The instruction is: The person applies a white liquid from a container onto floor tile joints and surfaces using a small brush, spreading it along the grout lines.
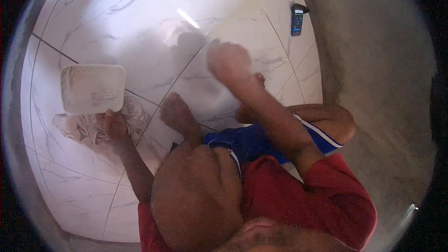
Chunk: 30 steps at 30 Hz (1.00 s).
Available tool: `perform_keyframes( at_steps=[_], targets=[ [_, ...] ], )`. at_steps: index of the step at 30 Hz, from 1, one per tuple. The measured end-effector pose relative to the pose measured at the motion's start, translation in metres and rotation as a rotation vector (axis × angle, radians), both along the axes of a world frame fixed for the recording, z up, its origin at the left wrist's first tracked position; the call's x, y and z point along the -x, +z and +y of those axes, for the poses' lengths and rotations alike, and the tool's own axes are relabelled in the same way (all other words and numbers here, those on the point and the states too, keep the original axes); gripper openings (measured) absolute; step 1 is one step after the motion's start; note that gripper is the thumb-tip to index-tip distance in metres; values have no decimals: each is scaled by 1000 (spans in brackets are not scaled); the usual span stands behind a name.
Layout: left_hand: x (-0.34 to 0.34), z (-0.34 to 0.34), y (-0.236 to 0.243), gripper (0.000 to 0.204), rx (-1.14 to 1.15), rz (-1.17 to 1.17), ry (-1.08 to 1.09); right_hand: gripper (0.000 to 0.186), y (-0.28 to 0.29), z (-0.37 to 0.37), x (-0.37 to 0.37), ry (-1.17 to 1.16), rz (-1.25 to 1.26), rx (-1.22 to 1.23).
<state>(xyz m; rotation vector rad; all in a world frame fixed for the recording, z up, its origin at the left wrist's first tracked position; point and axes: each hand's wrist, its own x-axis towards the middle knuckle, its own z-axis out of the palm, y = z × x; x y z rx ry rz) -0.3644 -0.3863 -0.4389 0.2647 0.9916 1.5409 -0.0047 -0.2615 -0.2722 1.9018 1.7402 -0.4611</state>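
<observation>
My left hand is closed on the near edge of a whitish rectangular plastic tub, with the thumb over its rim. Grey-white smears mark the inside of the tub. A crumpled pale cloth lies on the tiles beneath the tub and my hand. Ahead and to the right, my right hand is curled into a rounded shape above the floor tiles, blurred by motion. Whatever its fingers may hold is hidden.
Shiny white marbled tiles with dark joints cover the floor. A dark phone-like device with a lit screen lies at the far right, near a rough grey surface. My bare foot and bent knee are between my arms.
</observation>
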Motion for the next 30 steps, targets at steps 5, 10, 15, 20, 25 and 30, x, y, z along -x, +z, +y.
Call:
perform_keyframes(
  at_steps=[5, 10, 15, 20, 25, 30],
  targets=[
    [-6, 7, 3, 66, 3, 4, 1, 27, -2, 33, -54, -21, -57, -217],
    [-13, 14, 12, 68, 42, 40, -6, 26, -26, 14, -37, 2, -9, -163],
    [-11, 15, 8, 75, 63, 83, -28, 28, -29, -46, 20, 54, 83, -74],
    [-5, 10, -2, 69, -29, 31, -26, 26, -13, -50, 18, 57, 194, -63],
    [6, -6, -16, 72, 88, 53, -4, 28, -2, 17, -90, 131, -84, -3],
    [-15, 8, 4, 72, 87, 115, 4, 36, 8, 57, -218, 179, -59, -207]
  ],
)
